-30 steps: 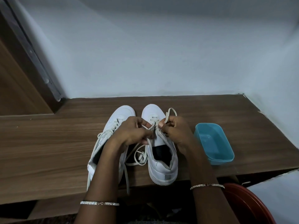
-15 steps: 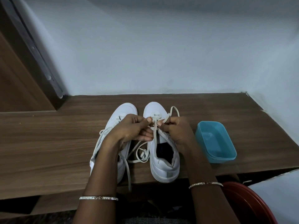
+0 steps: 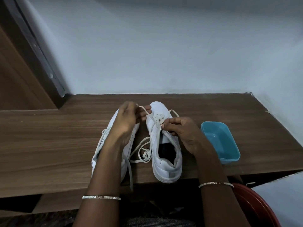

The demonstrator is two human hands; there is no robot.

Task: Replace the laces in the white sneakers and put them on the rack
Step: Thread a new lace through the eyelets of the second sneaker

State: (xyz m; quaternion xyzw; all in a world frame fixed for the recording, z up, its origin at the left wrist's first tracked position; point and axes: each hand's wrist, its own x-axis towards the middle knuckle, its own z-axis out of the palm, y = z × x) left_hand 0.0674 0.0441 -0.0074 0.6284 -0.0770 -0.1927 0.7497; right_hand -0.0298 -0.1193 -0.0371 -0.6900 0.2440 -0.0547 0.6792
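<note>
Lace [image 3: 147, 112] now drawn out leftward, my left hand [image 3: 128, 119] pinching it; right hand [image 3: 178, 128] pinches it at sneaker [image 3: 164, 166] eyelets. Threading advancing, I judge.

Left hand [image 3: 129, 119]: raised, back toward the camera, fingers curled; thumb and fingertips pinch the end of the lace [image 3: 146, 111].
Right hand [image 3: 182, 134]: lower and nearer the body than the left, knuckles up, fingers curled; thumb and forefinger pinch the lace further along.
Hand spacing: apart, not touching.
Left forearm [image 3: 105, 169]: bare, rising from the lower frame edge and leaning slightly right.
Right forearm [image 3: 211, 174]: bare, rising and leaning left.
Left wrist: thin left bangle [image 3: 101, 197].
Right wrist: thin right bangle [image 3: 216, 184].
</note>
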